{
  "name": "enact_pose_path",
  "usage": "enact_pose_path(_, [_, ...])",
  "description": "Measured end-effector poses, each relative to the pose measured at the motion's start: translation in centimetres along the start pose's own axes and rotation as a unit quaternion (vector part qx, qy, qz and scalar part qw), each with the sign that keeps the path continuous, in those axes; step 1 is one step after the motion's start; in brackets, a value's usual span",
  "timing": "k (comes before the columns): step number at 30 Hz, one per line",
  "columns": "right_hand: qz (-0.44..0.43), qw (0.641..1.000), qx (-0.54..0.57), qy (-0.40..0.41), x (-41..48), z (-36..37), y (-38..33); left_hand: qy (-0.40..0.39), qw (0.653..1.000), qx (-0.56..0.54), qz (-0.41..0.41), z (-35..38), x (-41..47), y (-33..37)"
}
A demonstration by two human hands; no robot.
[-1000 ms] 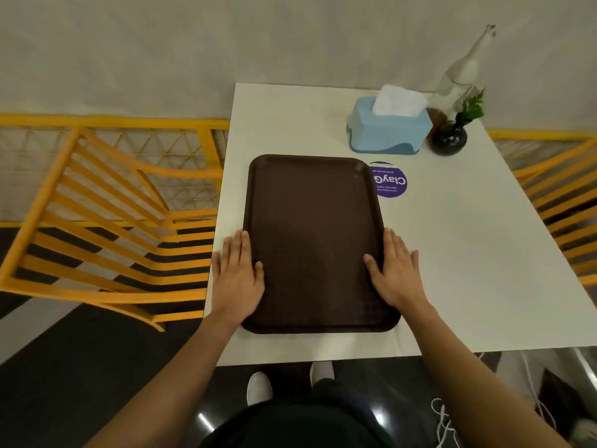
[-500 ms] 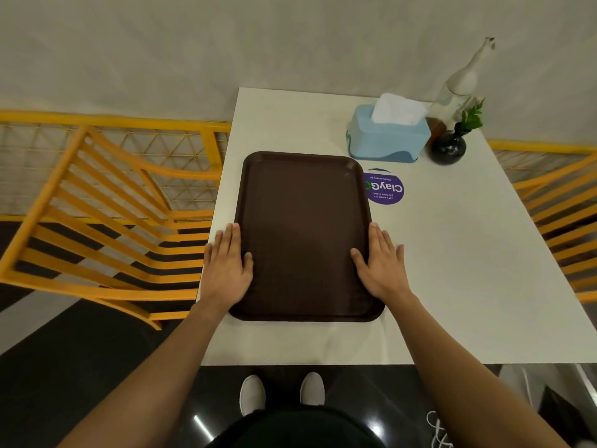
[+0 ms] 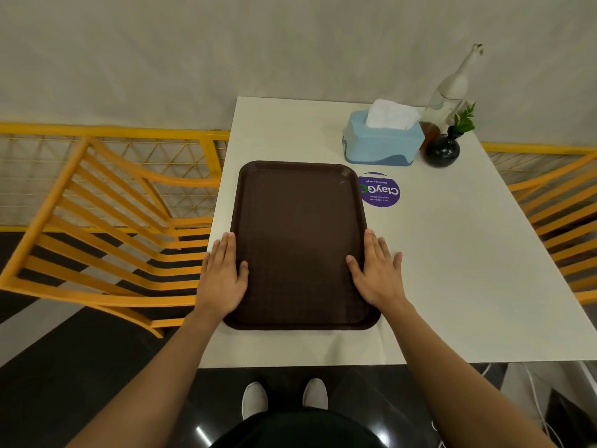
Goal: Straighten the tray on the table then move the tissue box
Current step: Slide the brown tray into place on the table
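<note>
A plain grey wall forms the background, with yellow railing and a yellow slatted chair (image 3: 106, 240) to the left of a white desk (image 3: 468, 286). A dark brown tray (image 3: 300, 244) is laid on the left half of the desk; nothing is carried in it. A light blue tissue box (image 3: 382, 143) is set beyond the tray's far right corner, apart from it, with a white tissue (image 3: 392, 114) standing out of its top slot. Just right of the box, a round black vase (image 3: 442, 150) holds a green sprig, and a clear bottle (image 3: 452, 88) with brown liquid at its base stands behind it. A purple round sticker (image 3: 381, 192) lies between tray and box. The left hand (image 3: 223, 276) is pressed flat on the tray's left rim, and the right hand (image 3: 378, 273) on its right rim; the fingers of both are extended and only slightly spread, clamped on nothing. Compared with one second earlier, the tray's long sides are now seen squared to the desk edges, and it lies nearer the left edge.
</note>
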State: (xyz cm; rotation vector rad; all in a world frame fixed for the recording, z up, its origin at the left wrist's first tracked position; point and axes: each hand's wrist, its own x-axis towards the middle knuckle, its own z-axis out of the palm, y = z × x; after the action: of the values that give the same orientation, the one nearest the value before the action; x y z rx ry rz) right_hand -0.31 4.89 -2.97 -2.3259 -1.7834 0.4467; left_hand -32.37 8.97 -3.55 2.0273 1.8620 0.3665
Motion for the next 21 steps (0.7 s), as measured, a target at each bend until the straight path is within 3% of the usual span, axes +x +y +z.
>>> enact_pose_path(21, [0.003,1.0,0.002,0.001,0.32,0.32,0.27,-0.003,0.999,-0.044,-0.01,-0.53,-0.38,0.17])
